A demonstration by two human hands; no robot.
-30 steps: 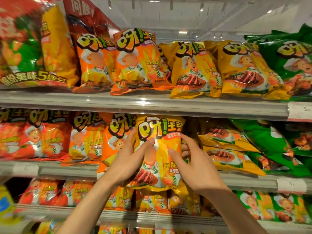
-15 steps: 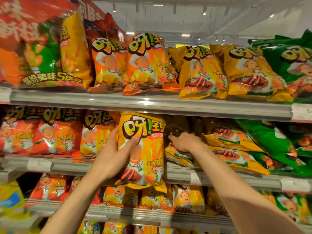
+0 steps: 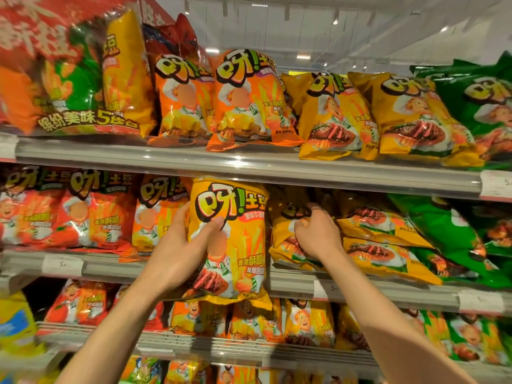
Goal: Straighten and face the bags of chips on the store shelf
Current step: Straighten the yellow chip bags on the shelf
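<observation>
My left hand (image 3: pixel 181 249) grips a yellow chip bag (image 3: pixel 235 245) by its left edge and holds it upright in front of the middle shelf (image 3: pixel 110 268); the bag's bottom hangs below the shelf lip. Just to its right, my right hand (image 3: pixel 315 234) is closed on a second yellow bag (image 3: pixel 285 245) that leans on the middle shelf, partly hidden behind the first. More yellow bags (image 3: pixel 382 245) lie flat and stacked to the right of my right hand.
Orange bags (image 3: pixel 158 214) and red bags (image 3: pixel 63 214) stand upright at the left of the middle shelf, green bags (image 3: pixel 448 236) lie slumped at the right. The top shelf (image 3: pixel 249 164) carries orange, yellow and green bags. Lower shelves hold small bags.
My right hand let go of the upright yellow bag, reached right onto the middle shelf and closed on a second yellow bag. My left hand keeps the first bag upright, shifted slightly left.
</observation>
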